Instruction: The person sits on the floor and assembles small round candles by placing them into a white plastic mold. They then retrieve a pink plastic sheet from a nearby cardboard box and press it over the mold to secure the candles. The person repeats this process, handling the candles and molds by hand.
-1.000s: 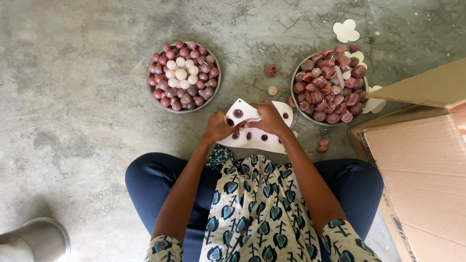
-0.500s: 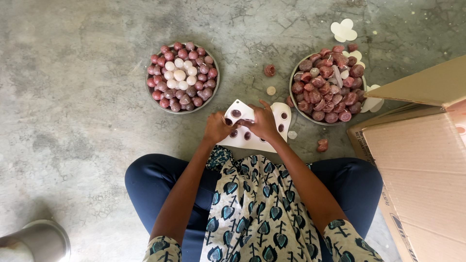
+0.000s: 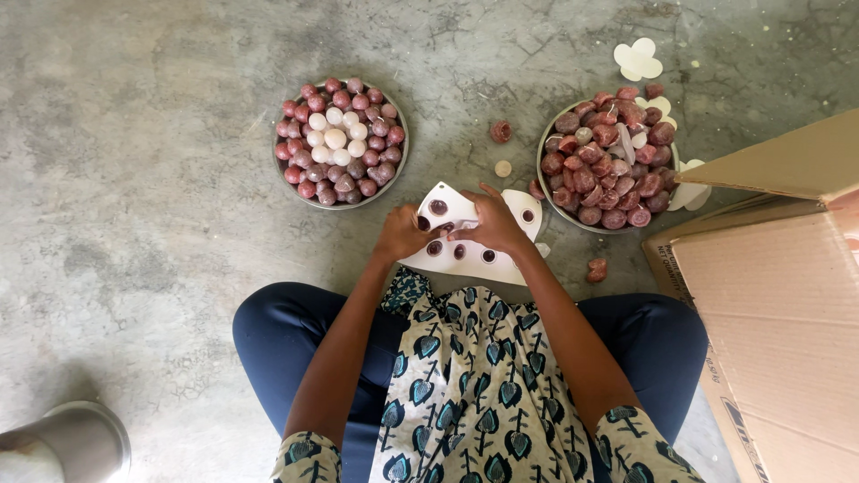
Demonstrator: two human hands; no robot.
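Head view. I am sitting on the grey concrete floor (image 3: 161,224) with the white flat cardboard sheet punched with round holes (image 3: 519,207) lying just in front of my knees; all positions below are relative to this sheet.

My left hand (image 3: 403,236) is resting on the sheet's left edge, fingers curled and pinching that edge. My right hand (image 3: 494,224) is lying over the sheet's middle, fingers bent down and pressing on it; I cannot tell whether a piece is under the fingertips. Several holes are showing dark maroon fillings.

Up and left of the sheet, well apart, the round metal bowl of maroon and cream wax balls (image 3: 339,141) is standing. Up and right, just beside the sheet's corner, the second round metal bowl heaped with maroon wax pieces (image 3: 605,165) is standing. Right of the sheet, the open brown corrugated cardboard box (image 3: 778,313) is lying.
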